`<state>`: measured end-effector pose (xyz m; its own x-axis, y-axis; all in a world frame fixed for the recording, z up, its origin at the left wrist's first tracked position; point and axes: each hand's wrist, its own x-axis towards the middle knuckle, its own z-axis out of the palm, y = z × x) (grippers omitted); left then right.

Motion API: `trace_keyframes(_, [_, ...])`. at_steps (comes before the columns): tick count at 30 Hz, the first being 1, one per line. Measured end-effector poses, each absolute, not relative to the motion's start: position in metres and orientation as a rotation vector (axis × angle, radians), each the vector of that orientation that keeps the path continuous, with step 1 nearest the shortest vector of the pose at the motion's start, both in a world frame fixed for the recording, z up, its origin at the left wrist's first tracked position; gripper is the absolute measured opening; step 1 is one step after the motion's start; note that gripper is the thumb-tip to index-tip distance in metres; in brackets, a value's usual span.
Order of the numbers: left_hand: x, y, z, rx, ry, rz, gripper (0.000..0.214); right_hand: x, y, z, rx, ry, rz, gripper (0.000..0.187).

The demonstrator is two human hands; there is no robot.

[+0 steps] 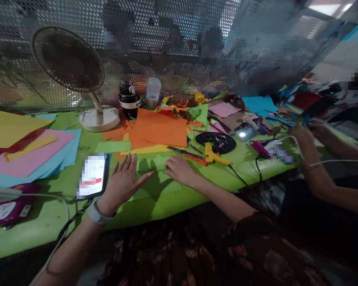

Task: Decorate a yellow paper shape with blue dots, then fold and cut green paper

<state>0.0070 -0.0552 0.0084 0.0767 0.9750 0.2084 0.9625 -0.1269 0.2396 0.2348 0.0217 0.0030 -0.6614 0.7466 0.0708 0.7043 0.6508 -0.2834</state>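
A sheet of light green paper (158, 184) lies on the green tabletop, partly under my hands and in their shadow. My left hand (123, 178) rests flat on its left side, with the thumb stretched out to the right. On the right side of the sheet is my right hand (180, 170), palm down, its fingers slightly bent and pointing left. Nothing shows in either hand. Just beyond the right hand lie an orange utility knife (193, 157) and a yellow glue gun (214, 155). A lit phone (92, 174) is close by my left hand.
Orange paper (161, 127) and scraps spread behind my hands. Coloured sheets (41, 151) and a purple power strip (14, 204) sit at left. A fan (98, 118), black bottle (129, 101) and black round palette (216, 142) stand farther back. Another person's hands (304, 135) work at right.
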Motion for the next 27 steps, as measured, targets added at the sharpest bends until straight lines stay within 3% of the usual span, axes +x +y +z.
trace_keyframes(7, [0.022, -0.044, 0.032, 1.997, 1.961, 0.882, 0.047, 0.233, 0.032, 0.000, -1.236, -2.293, 0.586, 0.019])
trace_keyframes(11, [0.043, -0.026, 0.030, 1.508, 1.579, 1.102, 0.038, 0.220, 0.027, 0.009, -1.088, -1.955, 0.611, 0.017])
trace_keyframes(15, [0.065, 0.006, 0.031, 0.957, 1.155, 1.391, 0.042, 0.205, 0.030, 0.017, -1.011, -1.996, 0.497, 0.015])
trace_keyframes(22, [0.040, 0.032, 0.044, 0.902, 1.087, 1.222, 0.040, 0.238, 0.073, 0.032, -0.910, -2.012, 0.145, 0.030])
trace_keyframes(25, [0.024, 0.028, 0.041, 0.896, 1.100, 1.131, 0.036, 0.245, 0.082, 0.030, -0.760, -2.195, 0.159, 0.045])
trace_keyframes(27, [0.018, 0.023, 0.037, 0.906, 1.078, 1.054, 0.034, 0.242, 0.082, 0.026, -0.662, -2.314, 0.207, 0.044])
